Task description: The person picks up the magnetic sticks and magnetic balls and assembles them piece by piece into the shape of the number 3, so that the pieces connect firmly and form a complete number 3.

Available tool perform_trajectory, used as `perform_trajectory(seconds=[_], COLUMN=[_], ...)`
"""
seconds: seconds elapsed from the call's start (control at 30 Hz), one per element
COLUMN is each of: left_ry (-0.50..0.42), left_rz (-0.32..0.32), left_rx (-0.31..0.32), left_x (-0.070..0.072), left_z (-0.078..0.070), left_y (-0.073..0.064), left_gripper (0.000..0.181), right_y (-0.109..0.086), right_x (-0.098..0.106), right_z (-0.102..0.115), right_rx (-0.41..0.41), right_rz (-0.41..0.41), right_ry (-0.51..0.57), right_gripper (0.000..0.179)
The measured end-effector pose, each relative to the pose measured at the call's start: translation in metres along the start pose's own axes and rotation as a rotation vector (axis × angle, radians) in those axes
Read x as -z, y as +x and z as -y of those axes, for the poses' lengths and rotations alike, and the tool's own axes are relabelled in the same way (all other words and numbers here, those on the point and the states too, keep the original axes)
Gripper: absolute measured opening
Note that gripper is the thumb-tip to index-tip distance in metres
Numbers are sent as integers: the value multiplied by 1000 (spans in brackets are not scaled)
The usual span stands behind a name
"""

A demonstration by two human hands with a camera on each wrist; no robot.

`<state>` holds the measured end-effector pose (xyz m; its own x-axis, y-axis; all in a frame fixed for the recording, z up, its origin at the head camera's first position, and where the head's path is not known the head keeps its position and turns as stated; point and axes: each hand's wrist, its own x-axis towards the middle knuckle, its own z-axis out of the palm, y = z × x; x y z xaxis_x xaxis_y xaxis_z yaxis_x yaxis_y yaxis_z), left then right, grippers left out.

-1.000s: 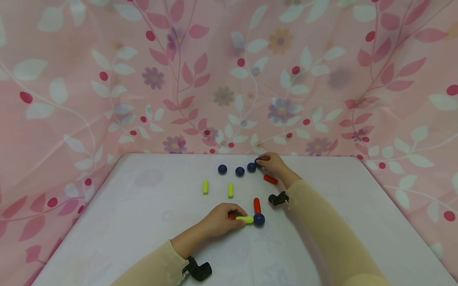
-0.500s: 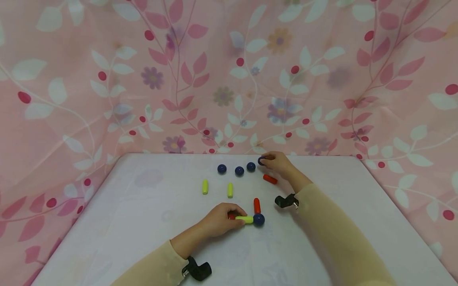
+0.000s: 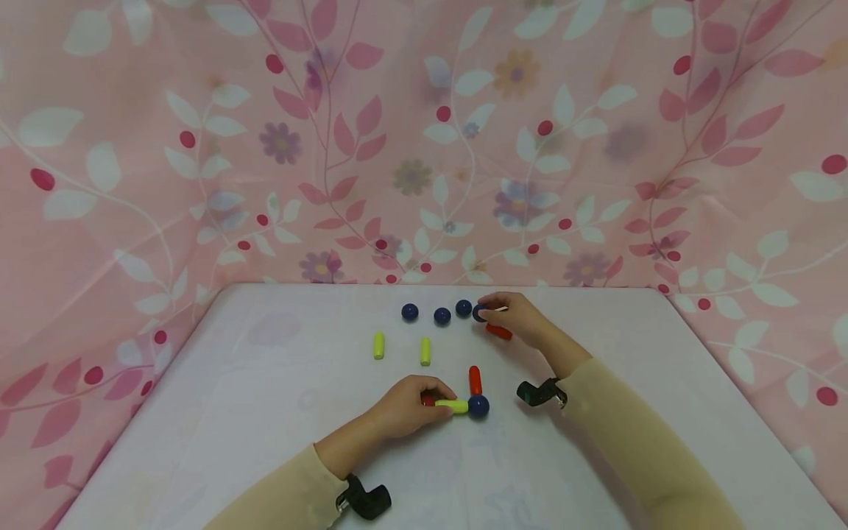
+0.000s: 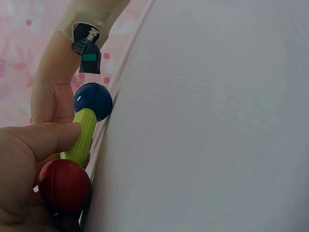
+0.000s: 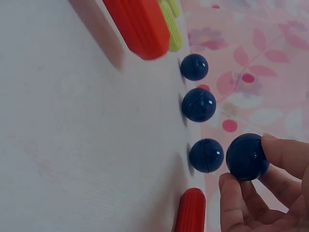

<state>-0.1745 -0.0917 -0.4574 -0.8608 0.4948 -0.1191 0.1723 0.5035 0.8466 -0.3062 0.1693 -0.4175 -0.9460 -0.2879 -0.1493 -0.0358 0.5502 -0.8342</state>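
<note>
Moved since the earlier frame: right hand point(image 3: 513, 316) and its held ball point(image 5: 247, 157), a blue one, brought slightly nearer the corner ball point(image 3: 478, 406). I pinch the held ball between thumb and fingertips, beyond the corner ball. Left hand point(image 3: 414, 406) unchanged: thumb and fingers pinch the yellow stick point(image 4: 82, 137), which runs left from the corner ball to a red ball point(image 4: 65, 186). One red stick point(image 3: 475, 380) adjoins the corner ball's far side. Farther beyond the corner ball I note three loose blue balls point(image 5: 199, 105) and a loose red stick point(image 5: 190, 210); two loose yellow sticks point(image 3: 425, 352) lie beyond it, leftward
</note>
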Motion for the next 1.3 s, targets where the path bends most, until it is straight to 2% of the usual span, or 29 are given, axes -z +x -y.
perform_trajectory(seconds=[0.27,0.63,0.87,1.3], left_ry=[-5,-2,17,16], left_rz=[0,-5,-25,-22], left_rx=[-14,-13,-41,-42], left_x=[1,0,-1,-1], left_z=[-1,-2,-1,0], left_y=[-1,-2,-2,-1], left_gripper=[13,13,13,13], right_y=[-14,-22,-27,-33], right_x=[-11,-22,-25,-26], right_z=[0,-8,-7,-6], right_rx=[23,25,30,25], right_rz=[56,123,167,229], right_ry=[2,54,88,56], right_gripper=[38,32,32,31])
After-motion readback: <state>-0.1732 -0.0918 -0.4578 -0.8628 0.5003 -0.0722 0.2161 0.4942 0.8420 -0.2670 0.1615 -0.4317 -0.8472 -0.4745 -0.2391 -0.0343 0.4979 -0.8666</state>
